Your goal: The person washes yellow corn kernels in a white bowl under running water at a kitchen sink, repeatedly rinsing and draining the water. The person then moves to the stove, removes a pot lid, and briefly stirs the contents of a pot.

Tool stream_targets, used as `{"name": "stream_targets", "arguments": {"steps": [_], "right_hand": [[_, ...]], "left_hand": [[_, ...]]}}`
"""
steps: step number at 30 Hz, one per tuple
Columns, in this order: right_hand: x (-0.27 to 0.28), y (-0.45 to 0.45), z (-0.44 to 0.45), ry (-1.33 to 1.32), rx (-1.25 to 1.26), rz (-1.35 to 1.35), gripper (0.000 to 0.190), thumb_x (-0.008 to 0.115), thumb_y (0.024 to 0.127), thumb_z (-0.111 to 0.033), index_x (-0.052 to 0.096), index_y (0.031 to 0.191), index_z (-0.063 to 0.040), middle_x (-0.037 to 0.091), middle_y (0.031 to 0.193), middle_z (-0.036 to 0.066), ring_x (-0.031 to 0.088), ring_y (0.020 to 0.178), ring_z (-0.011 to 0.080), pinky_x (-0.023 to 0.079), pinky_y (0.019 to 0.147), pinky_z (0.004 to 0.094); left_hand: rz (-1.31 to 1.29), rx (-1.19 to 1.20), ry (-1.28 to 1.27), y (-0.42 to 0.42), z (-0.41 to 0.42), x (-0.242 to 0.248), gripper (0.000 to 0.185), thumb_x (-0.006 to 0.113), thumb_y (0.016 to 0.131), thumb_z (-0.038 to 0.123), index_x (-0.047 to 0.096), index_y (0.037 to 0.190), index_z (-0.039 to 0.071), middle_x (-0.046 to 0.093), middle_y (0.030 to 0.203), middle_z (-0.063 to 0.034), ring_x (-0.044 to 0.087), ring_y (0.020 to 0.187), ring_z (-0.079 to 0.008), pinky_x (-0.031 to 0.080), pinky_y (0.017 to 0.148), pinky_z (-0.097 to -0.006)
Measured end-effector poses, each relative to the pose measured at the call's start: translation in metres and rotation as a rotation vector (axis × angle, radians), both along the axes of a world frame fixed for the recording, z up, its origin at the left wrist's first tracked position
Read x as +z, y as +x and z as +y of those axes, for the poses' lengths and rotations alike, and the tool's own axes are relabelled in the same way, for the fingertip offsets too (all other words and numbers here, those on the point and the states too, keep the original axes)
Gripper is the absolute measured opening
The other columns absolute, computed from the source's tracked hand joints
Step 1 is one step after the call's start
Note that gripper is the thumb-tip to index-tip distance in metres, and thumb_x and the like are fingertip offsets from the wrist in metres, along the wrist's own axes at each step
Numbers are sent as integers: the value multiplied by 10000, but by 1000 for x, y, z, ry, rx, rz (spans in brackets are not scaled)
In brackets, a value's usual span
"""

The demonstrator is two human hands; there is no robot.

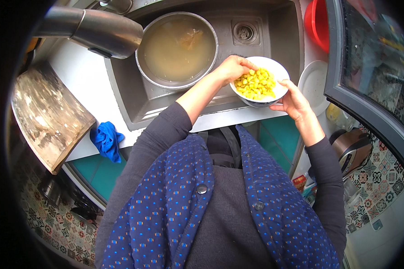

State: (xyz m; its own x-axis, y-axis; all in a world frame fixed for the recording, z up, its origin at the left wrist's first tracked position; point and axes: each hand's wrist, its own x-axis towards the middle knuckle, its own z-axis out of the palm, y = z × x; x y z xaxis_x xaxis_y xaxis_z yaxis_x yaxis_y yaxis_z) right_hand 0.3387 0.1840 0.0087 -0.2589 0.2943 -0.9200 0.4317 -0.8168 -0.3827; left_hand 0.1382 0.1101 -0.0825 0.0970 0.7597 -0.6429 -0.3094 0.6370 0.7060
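Note:
A white-lined bowl (272, 69) of yellow beans or kernels (256, 84) is held at the sink's front edge. My right hand (293, 99) grips it from the right, thumb at the rim and fingers against the outer wall. From the left, my left hand (235, 69) reaches over the rim, its fingertips at the beans. Whether those fingers pinch a bean or the rim is hidden. Left of the bowl, a round metal pot (176, 84) stands in the stainless-steel sink (286, 37). Cloudy liquid (168, 53) fills much of it, with a brownish piece (192, 38) in it.
A metal faucet (111, 33) juts over the sink's left side. The drain (245, 32) lies behind the bowl. A worn cutting board (50, 117) and a blue cloth (107, 141) rest on the left. Rightward are a white plate (313, 89), a red basin (318, 25) and an open window frame (363, 97).

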Motion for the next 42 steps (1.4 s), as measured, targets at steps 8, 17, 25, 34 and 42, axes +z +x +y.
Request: {"name": "stream_targets", "arguments": {"steps": [8,17,25,34,42], "right_hand": [[-6,-25,-24,192,-176,363,751,675,687,-162,374,1372,-99,496,1263,89,534,1143,226,494,919,401],[-6,-115,-66,190,-279,517,722,578,672,-33,371,1357,-123,494,1235,91,523,1137,244,517,883,420],[0,-174,-91,108,-283,579,686,542,689,29,357,1325,-152,467,1235,86,523,1115,259,528,843,431],[4,-194,-105,134,-260,569,710,531,681,44,343,1340,-139,469,1242,97,521,1120,263,525,848,437],[3,-204,-113,76,-295,596,724,521,686,62,338,1354,-150,469,1260,100,515,1134,261,509,877,442]], "left_hand": [[-138,375,413,-56,-27,38,263,587,847,63,656,1088,-17,623,1155,-113,591,1039,-187,462,930,-280],[320,1005,487,-226,-93,30,324,571,924,202,522,1206,51,663,977,-115,648,838,-191,553,741,-295],[638,920,421,-351,-80,51,238,515,951,175,620,1008,-31,666,913,-120,640,743,-158,535,677,-260],[589,884,367,-384,-65,54,214,551,924,142,612,1028,-34,666,922,-120,635,753,-160,532,697,-271],[580,926,381,-414,-56,42,211,584,900,114,605,1046,-38,665,931,-120,630,762,-162,528,715,-281]]}}
